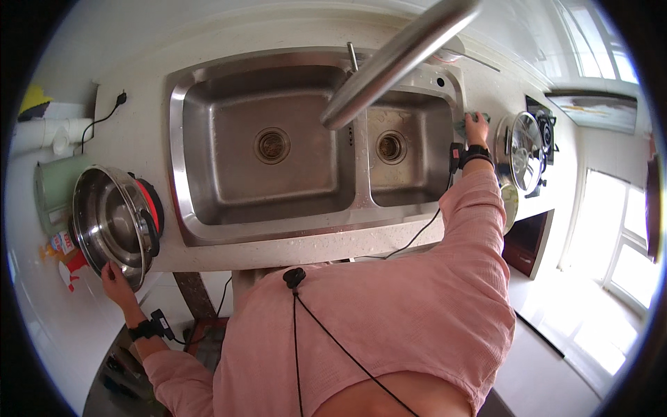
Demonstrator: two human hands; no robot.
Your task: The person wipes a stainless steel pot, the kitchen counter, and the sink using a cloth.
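My left hand [119, 286] is at the near rim of a wide stainless steel pot [112, 216], its fingers closed over the edge. The pot is tilted, with its inside facing me and a black handle on its right side. At the far right, my right hand [476, 129] presses on a grey-green cloth [460, 126] on the counter beside the sink. Most of that cloth is hidden under the hand. Between my hands lies a stainless double sink [361, 187], with a large left basin and a smaller right basin. A metal faucet [401, 62] extends over it.
A lidded steel pot [523, 151] stands right of my right hand, near a gas stove [546, 130]. Behind the left pot are a green container [57, 182] and a red-rimmed black object [154, 203]. A plugged cord [107, 114] lies on the counter [138, 135]. Wrist cables hang near my body.
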